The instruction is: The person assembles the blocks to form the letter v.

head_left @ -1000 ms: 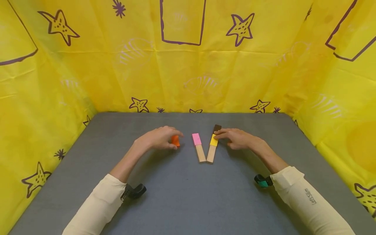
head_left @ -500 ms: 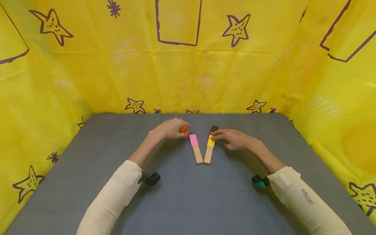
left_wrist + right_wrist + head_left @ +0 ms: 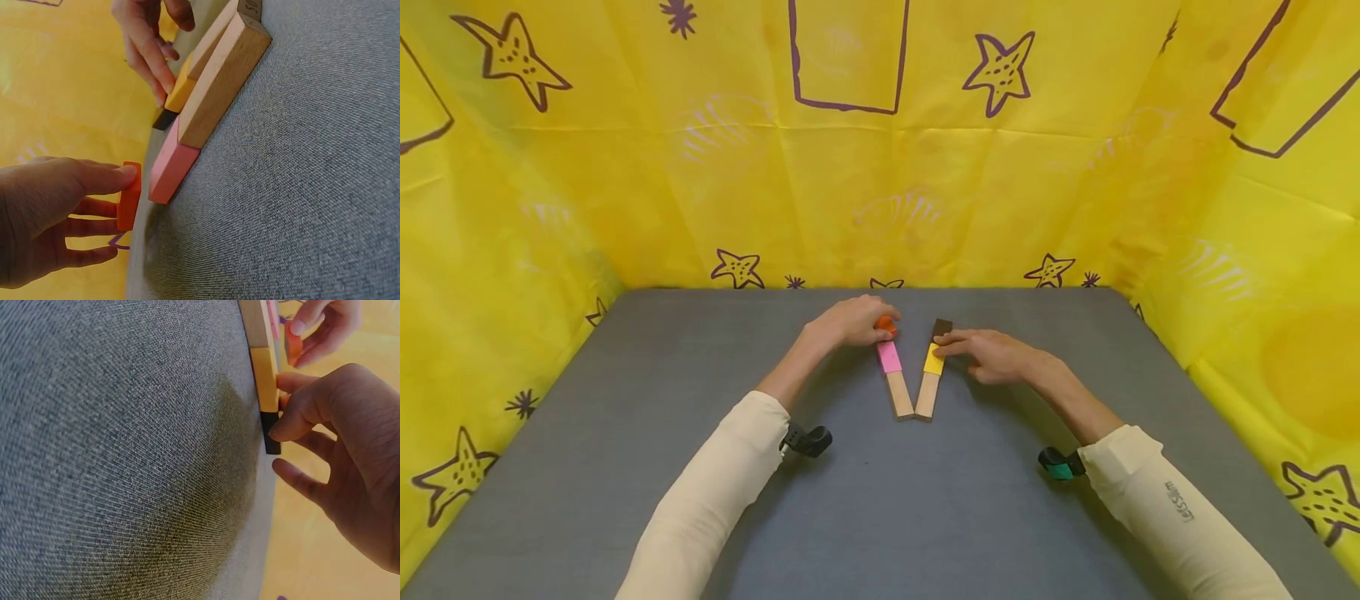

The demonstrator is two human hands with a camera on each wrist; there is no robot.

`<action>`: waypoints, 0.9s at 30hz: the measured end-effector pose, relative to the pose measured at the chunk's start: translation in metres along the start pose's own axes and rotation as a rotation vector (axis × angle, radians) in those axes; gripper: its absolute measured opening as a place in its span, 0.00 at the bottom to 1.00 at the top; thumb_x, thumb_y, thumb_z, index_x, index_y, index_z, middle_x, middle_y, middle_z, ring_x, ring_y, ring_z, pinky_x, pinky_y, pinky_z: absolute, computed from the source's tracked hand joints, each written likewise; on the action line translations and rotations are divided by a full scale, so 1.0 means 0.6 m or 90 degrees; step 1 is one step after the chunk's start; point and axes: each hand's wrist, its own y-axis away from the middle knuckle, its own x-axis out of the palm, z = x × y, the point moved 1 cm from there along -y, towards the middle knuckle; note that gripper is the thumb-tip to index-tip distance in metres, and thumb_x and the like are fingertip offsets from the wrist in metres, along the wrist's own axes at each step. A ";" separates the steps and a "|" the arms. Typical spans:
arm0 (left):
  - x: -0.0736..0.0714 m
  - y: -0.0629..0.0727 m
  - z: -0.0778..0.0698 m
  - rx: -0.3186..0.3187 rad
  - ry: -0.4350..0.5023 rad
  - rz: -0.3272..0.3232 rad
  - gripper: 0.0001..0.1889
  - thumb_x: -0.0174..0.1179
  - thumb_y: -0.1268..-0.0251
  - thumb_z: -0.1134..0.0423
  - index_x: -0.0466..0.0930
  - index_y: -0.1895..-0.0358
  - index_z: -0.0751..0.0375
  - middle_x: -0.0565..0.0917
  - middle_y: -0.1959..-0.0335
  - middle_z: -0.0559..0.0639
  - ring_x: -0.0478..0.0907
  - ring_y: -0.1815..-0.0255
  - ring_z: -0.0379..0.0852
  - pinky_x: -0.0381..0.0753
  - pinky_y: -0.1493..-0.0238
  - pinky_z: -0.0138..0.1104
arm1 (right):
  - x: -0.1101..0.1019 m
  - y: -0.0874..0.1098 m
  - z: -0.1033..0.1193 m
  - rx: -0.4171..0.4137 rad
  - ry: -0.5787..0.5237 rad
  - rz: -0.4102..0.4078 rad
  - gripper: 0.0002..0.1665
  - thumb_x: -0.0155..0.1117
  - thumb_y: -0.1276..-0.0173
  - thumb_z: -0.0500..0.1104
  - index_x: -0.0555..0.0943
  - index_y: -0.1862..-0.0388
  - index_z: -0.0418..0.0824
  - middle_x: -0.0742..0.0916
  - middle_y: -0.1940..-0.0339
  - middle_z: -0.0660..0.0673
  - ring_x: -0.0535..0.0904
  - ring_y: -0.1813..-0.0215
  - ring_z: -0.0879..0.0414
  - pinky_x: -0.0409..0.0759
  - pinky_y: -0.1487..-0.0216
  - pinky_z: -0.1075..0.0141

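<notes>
My left hand pinches a small orange block between thumb and fingers, close to the far end of a pink block. In the left wrist view, a narrow gap separates orange from pink. The pink block continues a plain wooden block, forming one arm of a V. The other arm has a wooden block, a yellow block and a dark brown block end to end. My right hand rests extended fingertips where yellow meets brown; its thumb stays apart in the head view.
The blocks lie on a grey cloth-covered table. Yellow fabric with drawn starfish encloses the back and both sides. A dark wrist camera hangs at the left cuff, another wrist camera at the right cuff.
My left hand has carried the orange block rightward and away from me, from beside the pink block to its far end. The right hand stays at the yellow and brown blocks.
</notes>
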 end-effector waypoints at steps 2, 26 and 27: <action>0.002 -0.004 0.003 0.003 0.005 0.003 0.21 0.62 0.23 0.56 0.81 0.32 0.57 0.84 0.36 0.56 0.80 0.40 0.54 0.82 0.34 0.50 | 0.000 0.000 0.001 0.006 0.001 0.002 0.36 0.55 0.38 0.25 0.80 0.29 0.39 0.80 0.25 0.38 0.75 0.24 0.37 0.74 0.26 0.40; 0.022 -0.008 0.016 -0.012 0.011 0.004 0.22 0.59 0.21 0.54 0.81 0.32 0.58 0.83 0.35 0.58 0.79 0.34 0.56 0.75 0.26 0.54 | 0.000 -0.002 0.003 0.024 0.001 0.012 0.36 0.56 0.37 0.26 0.80 0.29 0.39 0.79 0.24 0.38 0.74 0.23 0.36 0.73 0.24 0.40; 0.022 -0.006 0.016 -0.017 0.013 0.003 0.22 0.59 0.21 0.53 0.81 0.32 0.57 0.83 0.35 0.58 0.79 0.34 0.56 0.75 0.26 0.56 | 0.000 -0.003 0.003 0.020 0.002 0.011 0.36 0.56 0.37 0.26 0.80 0.29 0.39 0.79 0.24 0.38 0.74 0.24 0.36 0.73 0.25 0.40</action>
